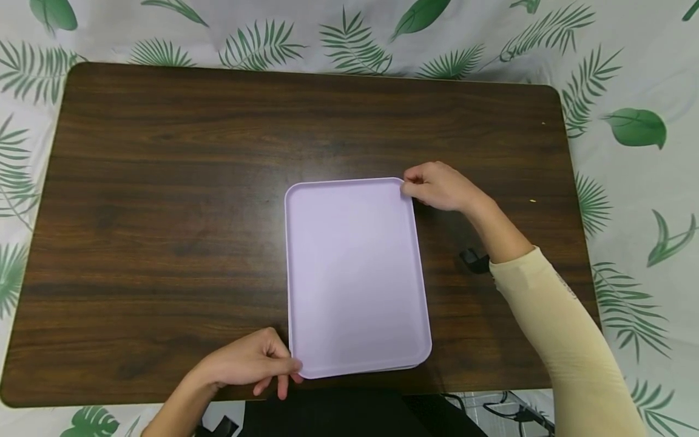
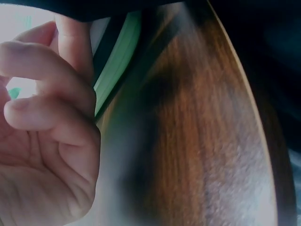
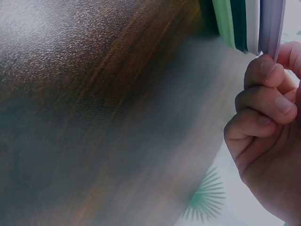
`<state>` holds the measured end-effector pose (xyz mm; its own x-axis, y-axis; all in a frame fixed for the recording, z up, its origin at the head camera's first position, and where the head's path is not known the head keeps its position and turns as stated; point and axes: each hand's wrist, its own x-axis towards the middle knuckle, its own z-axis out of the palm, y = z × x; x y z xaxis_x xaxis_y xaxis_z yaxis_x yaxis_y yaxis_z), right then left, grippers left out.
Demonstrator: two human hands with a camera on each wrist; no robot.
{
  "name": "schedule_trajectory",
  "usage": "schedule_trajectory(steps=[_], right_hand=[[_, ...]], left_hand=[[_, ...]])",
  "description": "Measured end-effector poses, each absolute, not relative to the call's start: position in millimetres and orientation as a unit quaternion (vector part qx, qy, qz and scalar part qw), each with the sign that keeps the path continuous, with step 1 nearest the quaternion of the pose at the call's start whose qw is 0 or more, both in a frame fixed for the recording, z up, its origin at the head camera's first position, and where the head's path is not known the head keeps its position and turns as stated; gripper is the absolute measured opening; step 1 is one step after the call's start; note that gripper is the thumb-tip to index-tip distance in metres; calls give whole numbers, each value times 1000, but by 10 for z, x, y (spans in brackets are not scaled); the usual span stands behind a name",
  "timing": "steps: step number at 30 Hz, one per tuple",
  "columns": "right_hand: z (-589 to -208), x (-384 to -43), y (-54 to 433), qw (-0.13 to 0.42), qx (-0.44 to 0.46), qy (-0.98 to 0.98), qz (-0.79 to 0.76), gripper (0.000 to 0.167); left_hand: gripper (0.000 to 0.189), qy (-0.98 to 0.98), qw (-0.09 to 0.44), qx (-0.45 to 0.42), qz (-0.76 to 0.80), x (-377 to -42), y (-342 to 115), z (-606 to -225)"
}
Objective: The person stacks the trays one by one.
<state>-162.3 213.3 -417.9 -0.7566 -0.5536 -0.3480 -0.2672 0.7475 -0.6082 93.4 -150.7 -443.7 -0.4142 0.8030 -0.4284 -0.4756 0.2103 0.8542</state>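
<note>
A lavender tray (image 1: 355, 273) lies on the table, on top of a stack. Edges below it show in the right wrist view: a white tray (image 3: 253, 23), a dark green tray (image 3: 238, 23) and a light green tray (image 3: 223, 23). My right hand (image 1: 442, 187) pinches the lavender tray's far right corner between thumb and forefinger, its other fingers curled. At the near left corner, my left hand (image 1: 253, 359) pinches the rim with the thumb on top. In the left wrist view, the light green tray (image 2: 120, 56) shows beside the fingers; the left fingertips' contact is partly hidden.
The dark wood table (image 1: 180, 230) has rounded corners, and its near edge runs just below the stack. A small black object (image 1: 474, 261) lies by the right forearm. Leaf-patterned cloth (image 1: 639, 200) surrounds the table. Cables (image 1: 513, 416) hang beyond the near edge.
</note>
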Motion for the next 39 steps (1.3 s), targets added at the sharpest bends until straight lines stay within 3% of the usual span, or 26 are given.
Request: schedule_trajectory(steps=[39], right_hand=[[-4162,-1605,2105,237,-238,921,-199,25]], left_hand=[[36,589,530,89,604,955,-1508,-4470]])
